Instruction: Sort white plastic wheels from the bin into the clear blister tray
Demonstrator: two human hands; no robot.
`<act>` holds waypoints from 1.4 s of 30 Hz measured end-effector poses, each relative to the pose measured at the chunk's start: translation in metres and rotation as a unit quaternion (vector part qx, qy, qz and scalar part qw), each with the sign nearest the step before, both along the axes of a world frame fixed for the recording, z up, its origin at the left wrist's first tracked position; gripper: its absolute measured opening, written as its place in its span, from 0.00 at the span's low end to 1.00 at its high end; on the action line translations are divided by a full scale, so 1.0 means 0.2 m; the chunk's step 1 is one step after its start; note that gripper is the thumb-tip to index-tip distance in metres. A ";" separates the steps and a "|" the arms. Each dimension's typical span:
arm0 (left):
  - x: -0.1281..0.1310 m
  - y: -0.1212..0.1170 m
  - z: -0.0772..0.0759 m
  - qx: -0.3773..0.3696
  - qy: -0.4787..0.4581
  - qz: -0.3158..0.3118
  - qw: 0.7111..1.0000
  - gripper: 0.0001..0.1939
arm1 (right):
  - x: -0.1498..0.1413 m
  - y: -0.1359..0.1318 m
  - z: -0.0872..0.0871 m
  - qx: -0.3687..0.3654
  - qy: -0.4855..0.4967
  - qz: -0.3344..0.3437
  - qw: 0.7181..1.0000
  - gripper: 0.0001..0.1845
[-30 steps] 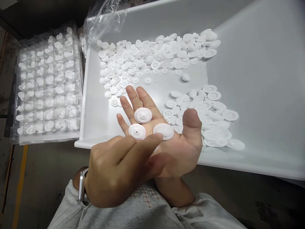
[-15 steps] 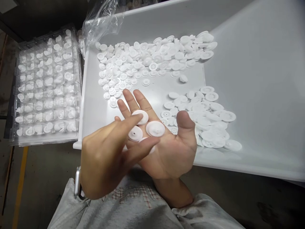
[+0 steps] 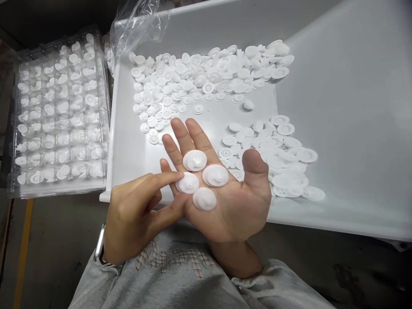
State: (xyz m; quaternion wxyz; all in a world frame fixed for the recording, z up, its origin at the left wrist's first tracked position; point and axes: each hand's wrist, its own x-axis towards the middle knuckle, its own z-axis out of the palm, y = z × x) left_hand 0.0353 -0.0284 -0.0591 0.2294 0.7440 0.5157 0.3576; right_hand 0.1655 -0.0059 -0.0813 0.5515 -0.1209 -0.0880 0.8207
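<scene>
My right hand [image 3: 231, 201] is open, palm up, fingers spread. Several white plastic gears with toothed rims and raised centres lie on it: one gear [image 3: 195, 160] at the base of the fingers, another [image 3: 215, 175] nearer the thumb, a third [image 3: 204, 198] lower on the palm. My left hand [image 3: 138, 210], a watch on its wrist, is closed at the little-finger side of that palm. Its index finger and thumb are on the left edge of a white gear [image 3: 188, 183], which still rests on the right hand.
Both hands are over the near edge of a large white tray [image 3: 341, 128]. Inside are a far pile of small white gears [image 3: 193, 81] and a near-right pile of larger ones [image 3: 283, 163]. Left stands a clear compartment tray [image 3: 61, 189] filled with white parts. Clear plastic film [image 3: 138, 30] hangs over the corner.
My left hand has drawn back left from across the palm to the leftmost gear. The lower gear, mostly covered before, now shows fully. My right hand stays nearly in place.
</scene>
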 end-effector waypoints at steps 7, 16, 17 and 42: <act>-0.02 -0.02 -0.04 -0.007 -0.094 0.010 0.995 0.22 | -0.01 0.01 -0.02 0.020 -0.020 -0.005 1.000 0.28; -0.07 0.00 -0.05 -0.262 -0.539 -0.094 0.795 0.15 | -0.01 0.02 -0.03 -0.001 -0.092 -0.015 0.996 0.24; -0.07 0.00 -0.05 -0.274 -0.554 -0.089 0.781 0.14 | -0.01 0.02 -0.03 -0.007 -0.105 -0.019 0.994 0.24; 0.03 0.02 -0.09 0.018 0.052 0.036 0.998 0.12 | -0.04 0.05 -0.01 -0.128 -0.053 -0.090 0.986 0.21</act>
